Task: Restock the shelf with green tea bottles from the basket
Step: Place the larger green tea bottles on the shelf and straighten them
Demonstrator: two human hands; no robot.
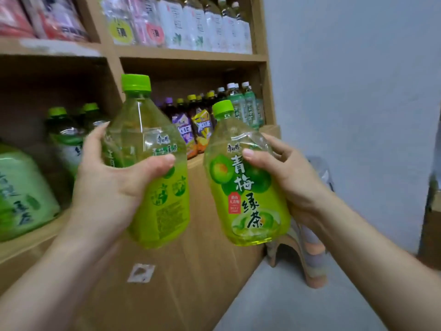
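Left hand [107,187] and right hand [286,180] each clamp an upright green tea bottle [152,149], label outward, bound for the shelf [28,244] just beyond the left hand.

a wooden shelf unit [191,57] stands against a pale grey wall [346,80] on a grey floor [298,306].

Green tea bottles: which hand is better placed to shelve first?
Left, probably. The left hand holds its bottle right before the shelved green-cap bottles; the right hand's bottle faces other drinks.
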